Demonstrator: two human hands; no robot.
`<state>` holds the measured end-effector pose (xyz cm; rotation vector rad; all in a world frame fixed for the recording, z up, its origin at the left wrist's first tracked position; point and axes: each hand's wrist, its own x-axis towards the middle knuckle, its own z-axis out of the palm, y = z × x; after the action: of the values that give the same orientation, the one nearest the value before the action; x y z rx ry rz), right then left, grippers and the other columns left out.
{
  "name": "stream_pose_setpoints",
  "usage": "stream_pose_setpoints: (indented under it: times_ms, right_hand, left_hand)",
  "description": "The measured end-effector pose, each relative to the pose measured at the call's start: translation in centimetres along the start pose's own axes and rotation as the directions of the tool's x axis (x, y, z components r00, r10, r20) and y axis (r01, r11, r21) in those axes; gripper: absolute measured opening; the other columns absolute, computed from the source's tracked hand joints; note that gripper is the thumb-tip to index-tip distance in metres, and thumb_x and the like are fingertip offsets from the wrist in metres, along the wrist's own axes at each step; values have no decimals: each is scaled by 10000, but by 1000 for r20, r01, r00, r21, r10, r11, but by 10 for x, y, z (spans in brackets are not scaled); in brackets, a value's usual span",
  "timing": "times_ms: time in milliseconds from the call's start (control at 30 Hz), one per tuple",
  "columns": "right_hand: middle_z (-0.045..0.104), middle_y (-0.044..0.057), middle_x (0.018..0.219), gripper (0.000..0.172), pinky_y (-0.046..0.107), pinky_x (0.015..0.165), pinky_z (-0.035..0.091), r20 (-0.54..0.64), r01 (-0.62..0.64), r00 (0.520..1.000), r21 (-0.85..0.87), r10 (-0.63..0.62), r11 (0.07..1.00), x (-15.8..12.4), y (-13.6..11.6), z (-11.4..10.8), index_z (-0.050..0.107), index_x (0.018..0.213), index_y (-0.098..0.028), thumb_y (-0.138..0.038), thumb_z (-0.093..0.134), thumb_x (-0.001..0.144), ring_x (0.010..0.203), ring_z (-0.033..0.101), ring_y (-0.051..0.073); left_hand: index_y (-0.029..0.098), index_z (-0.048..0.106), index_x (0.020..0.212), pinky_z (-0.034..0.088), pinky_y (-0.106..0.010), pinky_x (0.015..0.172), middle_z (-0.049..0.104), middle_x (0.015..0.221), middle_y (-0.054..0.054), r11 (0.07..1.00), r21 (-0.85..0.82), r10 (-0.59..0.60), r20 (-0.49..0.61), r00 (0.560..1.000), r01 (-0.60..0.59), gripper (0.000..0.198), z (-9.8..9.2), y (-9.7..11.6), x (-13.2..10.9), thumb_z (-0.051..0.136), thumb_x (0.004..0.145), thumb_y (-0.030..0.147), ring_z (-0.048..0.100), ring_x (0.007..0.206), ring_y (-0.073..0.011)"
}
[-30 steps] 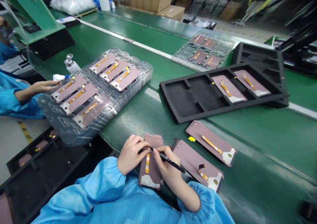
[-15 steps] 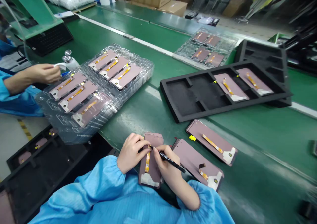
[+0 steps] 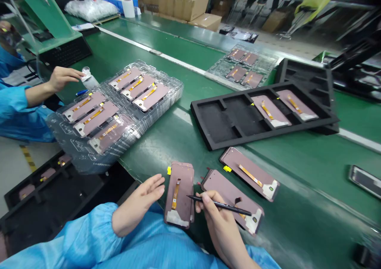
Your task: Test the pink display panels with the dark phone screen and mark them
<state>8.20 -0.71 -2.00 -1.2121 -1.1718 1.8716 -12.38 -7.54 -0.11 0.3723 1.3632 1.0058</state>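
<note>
A pinkish-brown phone screen panel (image 3: 186, 181) lies at the table edge in front of me, on top of at least one more panel. It carries an orange flex cable, a whitish patch at its near end and a yellow tab at its upper left. My left hand (image 3: 139, 201) is just left of it, fingers stretched out and holding nothing. My right hand (image 3: 218, 217) grips a slim black pen (image 3: 233, 208), its tip over the panel's right side. Partly behind that hand is another small stack of panels (image 3: 223, 185), with a further stack (image 3: 247, 162) beyond.
At right stands a black foam tray (image 3: 208, 142) with two panels, overlapping another black tray (image 3: 309, 72). Clear plastic trays (image 3: 143, 122) holding several panels are at left. Another person's hand (image 3: 64, 78) is near a metal-topped bottle (image 3: 89, 78). A phone-like frame (image 3: 366, 179) lies far right.
My left hand has let go of the panel's cable area and moved left, opening. My right hand has drawn back to the lower right with the pen. The other person's hand has shifted toward the bottle.
</note>
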Motion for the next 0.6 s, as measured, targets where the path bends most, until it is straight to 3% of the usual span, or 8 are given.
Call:
stream_pose_setpoints:
  times_ms: [67,167,267,400,500,600]
  right_hand:
    - [551,-11,653,368,275,617,452,36,-48,998,74,45,996,2,-1,2,525,715,-214,-538,588,877,629,516,149]
    - [538,-8,645,387,275,642,443,35,-36,999,126,32,991,6,0,3,516,691,-211,-548,615,854,647,504,151]
    - [516,-15,650,364,270,641,430,49,-29,999,204,20,978,10,6,0,515,698,-212,-519,623,860,644,485,146]
    - [480,-27,660,313,270,651,426,80,-8,997,317,-19,948,14,15,-5,522,712,-212,-457,626,878,646,465,135]
    - [470,-30,666,309,282,657,448,108,-7,994,344,-33,939,12,17,-8,531,698,-210,-443,642,868,639,469,132]
    - [477,-39,638,278,382,837,486,139,19,988,328,-68,945,5,18,-16,566,701,-222,-433,651,861,608,487,136]
  left_hand:
    - [213,474,1319,356,-418,1112,439,1478,-144,988,-128,-80,32,996,84,589,6,3,-1,693,779,296,431,1354,-242]
    - [189,581,1185,386,-423,1080,578,1333,-137,991,-121,-48,74,996,57,463,17,6,7,707,749,281,525,1262,-257]
    - [161,630,1100,440,-454,1001,658,1135,-121,994,100,28,143,989,-43,364,25,2,18,674,771,311,617,1087,-271]
    - [157,612,1054,448,-463,954,640,1068,-102,892,418,195,-15,981,-171,331,27,-13,37,690,746,250,599,1032,-270]
    - [176,552,1065,504,-410,856,675,988,-70,952,229,199,42,979,-203,331,26,-22,47,678,773,265,648,914,-226]
    - [172,536,1091,538,-341,717,696,917,-58,992,-59,122,121,985,-115,444,16,-21,43,743,738,344,679,765,-193]
